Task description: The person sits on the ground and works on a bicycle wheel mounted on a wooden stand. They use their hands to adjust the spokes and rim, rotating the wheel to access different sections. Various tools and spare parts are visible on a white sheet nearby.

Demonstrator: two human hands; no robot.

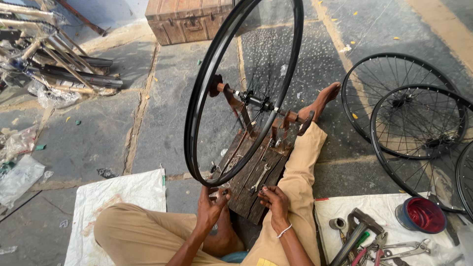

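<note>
A black spoked bicycle wheel (207, 88) stands upright in a rusty truing stand (236, 101) on a dark wooden board (256, 177). My left hand (211, 207) sits just under the lowest part of the rim, fingers pinched around a small metal tool or spoke nipple. My right hand (274, 201) hovers over the board's near edge beside my right knee, fingers curled; whether it holds anything is hard to tell. I sit on the ground in tan trousers, right leg (303, 162) stretched along the board.
Three more black wheels (409, 113) lie on the stone floor at right. A white cloth (374, 216) carries pliers, spanners and a blue-rimmed red tin (421, 215). Another white sack (123, 194) lies at left. A rusty metal trunk (187, 19) and bicycle frames (54, 64) sit farther back.
</note>
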